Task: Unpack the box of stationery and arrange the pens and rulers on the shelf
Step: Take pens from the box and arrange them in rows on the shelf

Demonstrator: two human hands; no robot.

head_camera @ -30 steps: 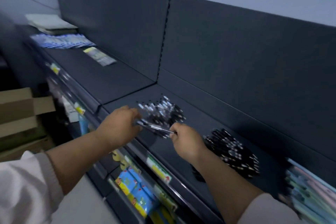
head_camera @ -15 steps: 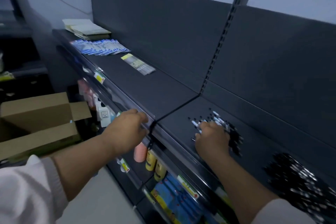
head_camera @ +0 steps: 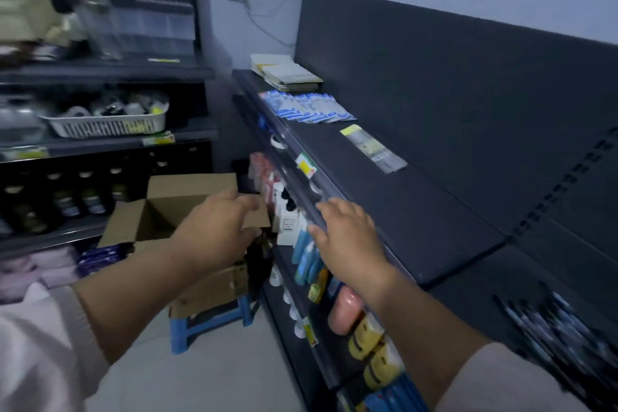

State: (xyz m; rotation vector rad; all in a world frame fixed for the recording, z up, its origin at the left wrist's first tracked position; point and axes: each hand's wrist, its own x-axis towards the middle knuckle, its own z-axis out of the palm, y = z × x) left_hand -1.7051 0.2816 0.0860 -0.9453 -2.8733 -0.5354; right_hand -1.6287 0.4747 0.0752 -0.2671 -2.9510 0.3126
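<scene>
An open cardboard box point(head_camera: 174, 207) stands on a blue stool at the centre left, its flaps up. My left hand point(head_camera: 217, 231) hovers over the box's right flap with loosely bent fingers and holds nothing. My right hand point(head_camera: 347, 237) is in front of the dark shelf's front edge point(head_camera: 394, 211), fingers relaxed and empty. A pile of black pens point(head_camera: 565, 334) lies blurred on the shelf at the far right. What is inside the box is hidden.
On the shelf's far end lie blue packets point(head_camera: 311, 107), a paper stack point(head_camera: 284, 73) and a clear packet point(head_camera: 374, 149). Bottles and tubes fill the lower shelf point(head_camera: 334, 278). A second rack with a white basket point(head_camera: 110, 124) stands at left. The blue stool point(head_camera: 207, 321) rests on the pale floor.
My view has swung left from the pen pile to the box. My right hand left the pens and came to the shelf edge; my left hand moved over the box.
</scene>
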